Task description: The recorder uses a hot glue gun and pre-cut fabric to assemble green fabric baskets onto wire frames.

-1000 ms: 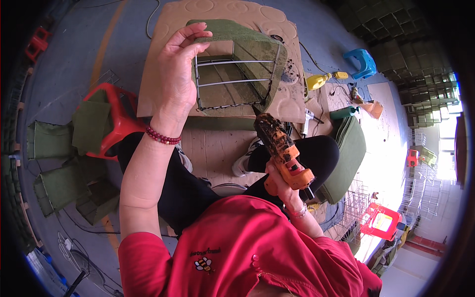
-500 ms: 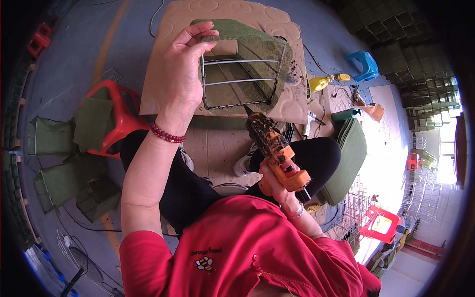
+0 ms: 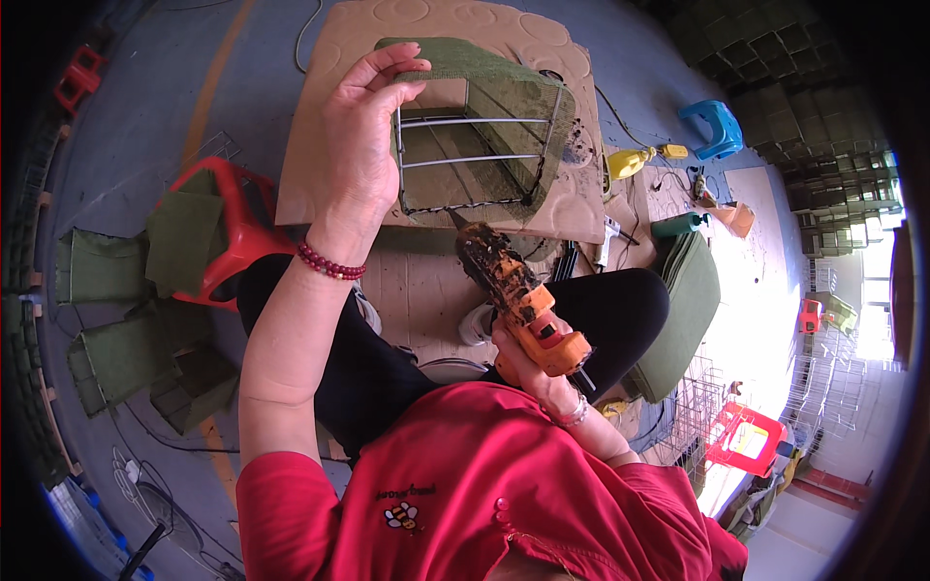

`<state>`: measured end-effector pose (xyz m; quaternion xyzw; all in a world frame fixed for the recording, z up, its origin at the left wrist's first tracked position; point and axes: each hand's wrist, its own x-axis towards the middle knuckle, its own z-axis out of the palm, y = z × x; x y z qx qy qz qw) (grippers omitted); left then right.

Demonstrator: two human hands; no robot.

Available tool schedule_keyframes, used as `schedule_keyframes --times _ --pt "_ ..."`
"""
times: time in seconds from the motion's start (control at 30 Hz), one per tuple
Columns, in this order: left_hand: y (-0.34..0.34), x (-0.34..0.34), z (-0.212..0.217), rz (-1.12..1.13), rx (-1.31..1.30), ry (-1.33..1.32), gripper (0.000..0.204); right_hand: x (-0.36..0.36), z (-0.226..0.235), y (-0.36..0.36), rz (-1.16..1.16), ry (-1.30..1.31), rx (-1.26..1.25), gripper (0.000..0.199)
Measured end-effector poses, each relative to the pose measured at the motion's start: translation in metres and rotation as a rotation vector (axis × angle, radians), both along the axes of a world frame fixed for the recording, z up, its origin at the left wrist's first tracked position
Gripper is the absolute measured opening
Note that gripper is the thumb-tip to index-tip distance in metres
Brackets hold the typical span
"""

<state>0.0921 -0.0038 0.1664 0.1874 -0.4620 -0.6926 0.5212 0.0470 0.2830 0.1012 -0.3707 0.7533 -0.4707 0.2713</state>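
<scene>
My left hand (image 3: 363,145) is raised and grips the left side of a wire basket frame (image 3: 473,155) wrapped in green felt fabric (image 3: 513,97). My right hand (image 3: 528,358) holds an orange glue gun (image 3: 518,295), grimy on its barrel. Its nozzle points up at the lower edge of the frame and touches or nearly touches it. A red bead bracelet circles my left wrist.
A cardboard sheet (image 3: 334,126) lies on the grey floor under the frame. A red plastic stool (image 3: 242,228) with green fabric pieces stands at left; more green covered pieces (image 3: 116,339) lie beside it. A stack of green fabric (image 3: 683,310), a blue stool (image 3: 712,126) and wire baskets (image 3: 688,412) are at right.
The glue gun has moved up and left, its nozzle now at the frame's lower edge. My left hand has kept its grip and turned the frame slightly.
</scene>
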Motion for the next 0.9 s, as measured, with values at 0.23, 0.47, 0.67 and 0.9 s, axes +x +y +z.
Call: schedule_keyframes --times 0.23,0.47,0.67,0.9 --pt "-0.002 0.004 0.001 0.015 0.005 -0.013 0.028 -0.01 -0.005 0.002 0.081 -0.043 0.044 0.014" --pt "-0.002 0.004 0.0 -0.003 0.017 -0.01 0.028 -0.001 0.003 -0.005 0.055 0.077 0.023 0.02" --pt "-0.005 0.004 -0.005 -0.004 0.022 0.009 0.031 0.005 -0.007 -0.008 0.122 -0.028 0.206 0.031" --pt "-0.006 0.005 -0.007 0.027 -0.018 -0.065 0.033 0.002 0.005 -0.028 0.251 0.203 0.063 0.038"
